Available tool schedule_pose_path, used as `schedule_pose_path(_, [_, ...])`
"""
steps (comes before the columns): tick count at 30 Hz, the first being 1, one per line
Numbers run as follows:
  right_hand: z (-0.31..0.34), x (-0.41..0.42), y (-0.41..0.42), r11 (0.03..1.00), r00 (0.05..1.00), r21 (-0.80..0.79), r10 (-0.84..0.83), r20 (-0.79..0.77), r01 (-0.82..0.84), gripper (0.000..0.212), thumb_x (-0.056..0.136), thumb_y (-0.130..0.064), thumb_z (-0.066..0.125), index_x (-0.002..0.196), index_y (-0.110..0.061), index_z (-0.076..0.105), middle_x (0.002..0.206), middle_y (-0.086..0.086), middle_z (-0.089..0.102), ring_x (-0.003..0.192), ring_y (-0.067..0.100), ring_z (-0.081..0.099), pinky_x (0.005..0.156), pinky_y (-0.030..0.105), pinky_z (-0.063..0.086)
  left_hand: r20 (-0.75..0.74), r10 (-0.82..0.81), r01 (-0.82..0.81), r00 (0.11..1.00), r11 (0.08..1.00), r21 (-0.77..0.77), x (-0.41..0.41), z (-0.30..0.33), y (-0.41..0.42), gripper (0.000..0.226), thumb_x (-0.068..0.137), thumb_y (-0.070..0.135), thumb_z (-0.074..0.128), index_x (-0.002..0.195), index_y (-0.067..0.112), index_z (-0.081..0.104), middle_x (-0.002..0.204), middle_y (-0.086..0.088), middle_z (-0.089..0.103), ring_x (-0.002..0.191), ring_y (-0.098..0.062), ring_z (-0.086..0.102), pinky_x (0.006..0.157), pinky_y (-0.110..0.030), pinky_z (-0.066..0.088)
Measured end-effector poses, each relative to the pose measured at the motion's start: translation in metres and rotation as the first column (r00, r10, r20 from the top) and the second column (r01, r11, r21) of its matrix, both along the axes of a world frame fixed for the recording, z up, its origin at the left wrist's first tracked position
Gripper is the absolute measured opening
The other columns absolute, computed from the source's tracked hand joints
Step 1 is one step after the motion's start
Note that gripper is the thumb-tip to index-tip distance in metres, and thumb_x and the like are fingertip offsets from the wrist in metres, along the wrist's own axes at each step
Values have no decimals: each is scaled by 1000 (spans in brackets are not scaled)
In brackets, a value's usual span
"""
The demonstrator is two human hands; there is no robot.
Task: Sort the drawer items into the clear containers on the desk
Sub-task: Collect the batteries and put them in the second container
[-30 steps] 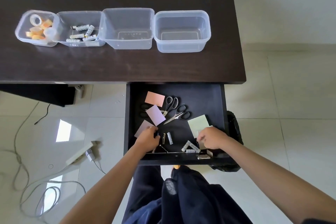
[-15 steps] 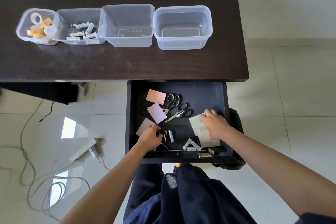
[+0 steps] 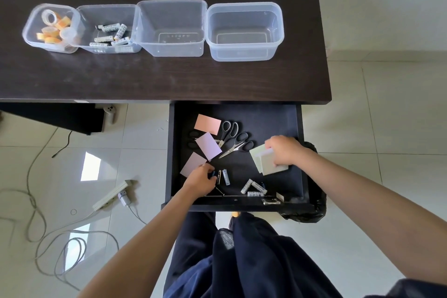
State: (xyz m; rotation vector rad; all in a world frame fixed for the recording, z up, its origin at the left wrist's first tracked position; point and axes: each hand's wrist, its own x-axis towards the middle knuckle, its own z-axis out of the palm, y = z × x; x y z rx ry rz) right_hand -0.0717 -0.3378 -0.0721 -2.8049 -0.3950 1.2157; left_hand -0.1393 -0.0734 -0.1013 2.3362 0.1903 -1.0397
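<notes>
Drawer (image 3: 298, 128), open: your right hand (image 3: 284, 150) has moved from the near batteries (image 3: 254, 187) to the pale note pads (image 3: 266, 162), fingers closed on one; left hand (image 3: 200, 180) curled over a small dark item, grip unclear; the two right containers (image 3: 244, 31) sit empty on the desk, so pads likely start one.

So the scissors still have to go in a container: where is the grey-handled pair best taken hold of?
By its handle loops, from above: they lie flat and clear at the drawer's back, while the blades run under the purple card and cross the black-handled pair.
</notes>
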Motion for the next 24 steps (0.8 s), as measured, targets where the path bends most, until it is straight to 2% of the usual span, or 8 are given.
schedule_pose_path(3, [-4, -4, 1, 992, 979, 78, -109, 173, 96, 45, 79, -4, 60, 121, -20, 53, 121, 4, 49, 115, 27, 46, 83, 37, 42, -6, -12, 12, 1000, 999, -30, -3, 0, 0, 37, 91, 20, 55, 127, 14, 52, 124, -9, 58, 106, -27, 59, 92, -36, 50])
schedule_pose_path(6, [-5, -22, 5, 973, 948, 156, -203, 246, 168, 37, 80, -4, 57, 115, -17, 58, 118, 4, 50, 110, 28, 48, 84, 38, 43, -21, -14, 12, 1000, 998, -61, -6, 0, 0, 35, 91, 20, 56, 126, 17, 54, 122, -6, 60, 104, -24, 60, 92, -36, 51])
schedule_pose_path(9, [-8, -49, 10, 958, 969, 164, -244, 46, 233, 13, 84, -16, 58, 96, -16, 62, 107, 1, 61, 95, 25, 57, 76, 34, 49, -3, -9, 9, 1000, 1000, -21, -9, -1, 2, 38, 91, 20, 57, 128, 15, 51, 127, -6, 57, 113, -25, 56, 96, -35, 48])
schedule_pose_path(10, [-11, -57, 10, 964, 972, 131, -232, -24, 233, 13, 84, -21, 60, 95, -15, 62, 103, 2, 64, 92, 25, 59, 76, 34, 51, 5, -3, 3, 1000, 1000, 23, -9, -1, 3, 40, 91, 21, 56, 130, 15, 50, 128, -7, 56, 114, -25, 56, 95, -35, 49])
schedule_pose_path(12, [-18, -71, 10, 967, 962, 74, -234, -137, 246, 22, 87, -25, 62, 102, -9, 62, 97, 2, 65, 86, 24, 58, 75, 33, 50, -3, -19, 19, 1000, 989, 145, -9, -1, 7, 43, 90, 24, 55, 131, 13, 47, 126, -9, 55, 110, -27, 57, 90, -36, 52])
schedule_pose_path(15, [-28, -80, 13, 926, 908, 97, -330, -257, 364, 31, 88, -15, 62, 118, -6, 58, 99, 8, 66, 85, 21, 55, 76, 27, 43, -89, -129, 148, 988, 954, 262, -9, 0, 10, 43, 90, 33, 54, 128, 13, 48, 119, -10, 61, 105, -28, 60, 87, -37, 53])
schedule_pose_path(19, [-32, -82, 22, 882, 853, 129, -386, -352, 453, 43, 86, 0, 55, 128, -7, 54, 118, 11, 66, 108, 24, 60, 89, 28, 48, -142, -148, 167, 979, 976, 136, -9, -4, 5, 39, 91, 26, 54, 128, 14, 49, 115, -10, 62, 102, -26, 60, 85, -33, 50])
schedule_pose_path(24, [-39, -84, 31, 816, 785, 183, -426, -450, 548, 46, 84, 6, 50, 128, -6, 53, 119, 9, 64, 106, 22, 59, 89, 26, 47, -192, -177, 181, 965, 983, 6, -10, -4, 0, 43, 89, 16, 54, 131, 16, 48, 112, -5, 63, 104, -23, 58, 92, -34, 47])
